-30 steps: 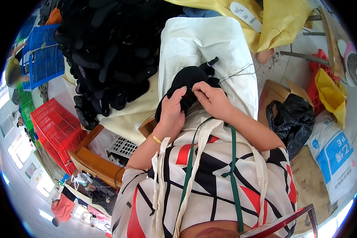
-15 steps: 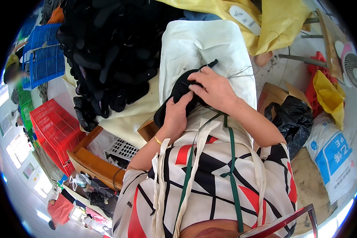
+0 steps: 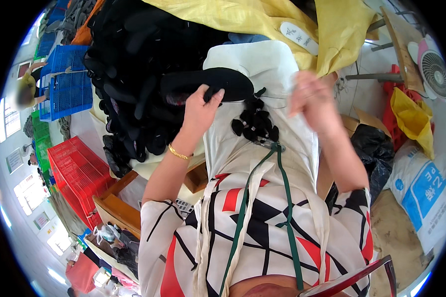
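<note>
A black cloth slipper [image 3: 230, 83] lies crosswise in my left hand [image 3: 201, 106], whose thumb and fingers pinch its near edge. Its pale patterned inside shows a little at the left end. To the right, my right hand [image 3: 313, 101] is raised over the edge of the white padded board [image 3: 282, 64]; motion blurs its fingers, so what they hold, if anything, is unclear. Between the hands, several small black fabric bows [image 3: 255, 121] lie in a cluster on my lap. A small metal tool [image 3: 270, 144], partly hidden, sits below them by the green apron strings.
A big heap of black slippers [image 3: 129, 64] rises at the left. Beyond it stand a red crate [image 3: 79, 173] and a blue crate [image 3: 67, 81]. Yellow sheeting [image 3: 233, 17] with a white insole [image 3: 299, 38] lies ahead. A black bag [image 3: 374, 148] and fan [image 3: 435, 74] are at right.
My hands have come apart: the left has lifted the slipper up and left, the right has swung out to the right. The small black bows on my lap are now uncovered.
</note>
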A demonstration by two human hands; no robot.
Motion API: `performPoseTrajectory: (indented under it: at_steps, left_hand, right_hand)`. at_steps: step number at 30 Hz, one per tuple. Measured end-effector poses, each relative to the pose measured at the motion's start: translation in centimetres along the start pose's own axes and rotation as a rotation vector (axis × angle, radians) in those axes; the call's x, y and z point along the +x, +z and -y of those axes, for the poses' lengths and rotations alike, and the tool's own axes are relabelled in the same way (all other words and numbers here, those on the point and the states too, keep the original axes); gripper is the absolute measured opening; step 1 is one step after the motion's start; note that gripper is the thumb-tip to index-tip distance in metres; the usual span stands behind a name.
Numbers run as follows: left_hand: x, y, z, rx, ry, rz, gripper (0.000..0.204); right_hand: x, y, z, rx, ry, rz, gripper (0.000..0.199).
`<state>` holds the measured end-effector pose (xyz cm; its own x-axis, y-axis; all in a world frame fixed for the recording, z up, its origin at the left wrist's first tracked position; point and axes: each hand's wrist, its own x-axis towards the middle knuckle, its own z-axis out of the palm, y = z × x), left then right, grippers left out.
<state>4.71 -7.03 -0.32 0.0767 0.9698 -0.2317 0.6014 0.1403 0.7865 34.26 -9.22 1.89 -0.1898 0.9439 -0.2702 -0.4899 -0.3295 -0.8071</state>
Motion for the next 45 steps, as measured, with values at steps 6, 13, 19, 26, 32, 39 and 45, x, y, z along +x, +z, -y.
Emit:
performPoseTrajectory:
  at_steps: [6, 13, 19, 26, 32, 39, 45]
  left_hand:
    - [2.9, -0.3, -2.7, 0.135, 0.057, 0.211, 0.034]
    - [1.1, 6.5, -1.6, 0.238, 0.221, 0.636, 0.042]
    - [-1.0, 5.0, -2.6, 0.331, 0.467, 0.432, 0.031]
    - [-4.3, 5.1, -2.3, 0.441, 0.661, 0.041, 0.027]
    - [-6.7, 7.5, -0.3, -0.534, -0.243, 0.178, 0.022]
    - [-6.6, 8.2, 1.4, -1.155, -0.548, 0.341, 0.017]
    - [-6.7, 8.3, 1.4, -1.144, -0.556, 0.329, 0.015]
  right_hand:
    - [-6.4, -18.8, 13.1, 0.498, -0.611, -0.785, 0.020]
    - [-14.9, -25.2, 13.0, -0.241, -1.102, -1.253, 0.024]
    - [-7.9, -20.5, 2.7, -0.368, -0.691, -0.927, 0.014]
    - [-4.1, -6.2, -5.1, -0.216, -0.002, -0.205, 0.011]
    - [-4.4, -1.7, -7.9, -0.422, 0.103, 0.023, 0.008]
    - [-4.8, -0.4, -9.3, -0.730, -0.040, 0.049, 0.013]
    - [-4.6, 0.0, -9.0, -0.712, -0.009, 0.035, 0.013]
